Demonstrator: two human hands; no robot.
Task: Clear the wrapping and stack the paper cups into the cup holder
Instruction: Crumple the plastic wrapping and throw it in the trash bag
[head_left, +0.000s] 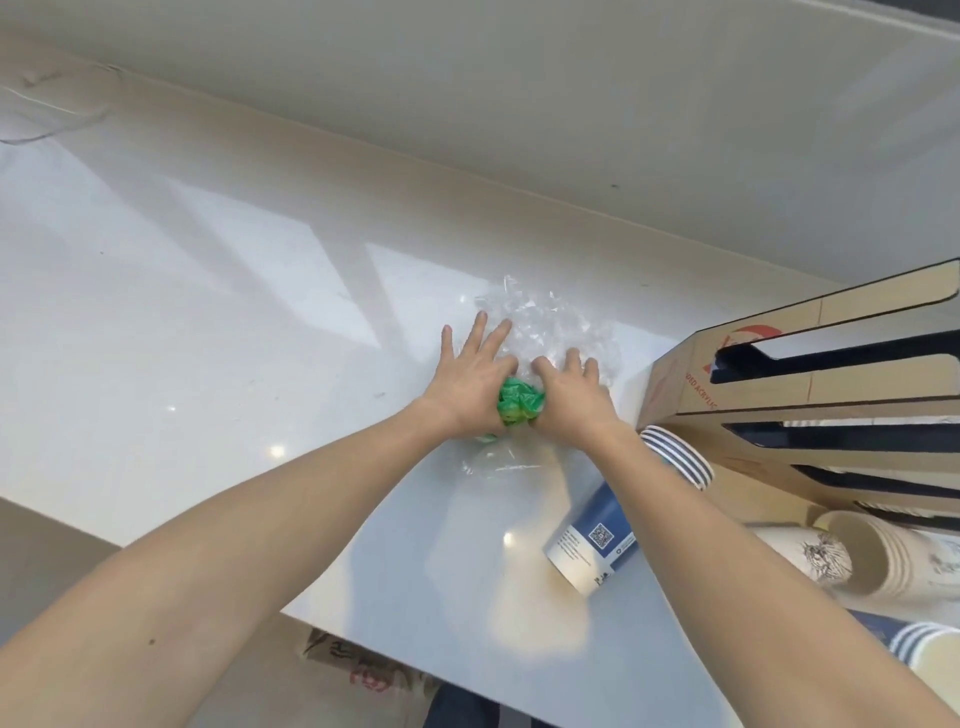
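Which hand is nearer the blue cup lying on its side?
Right. The right hand presses the clear wrapping just up-left of the blue cup; the left hand is farther left.

We seem to be at a café or shop service bench (208, 312), pale and glossy, with a slotted cup holder (810, 415) and paper cups (852, 558) at right.

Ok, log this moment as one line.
step: clearing wrap | left hand: pressing wrap | right hand: pressing wrap | cups: on counter | holder: slots unfilled
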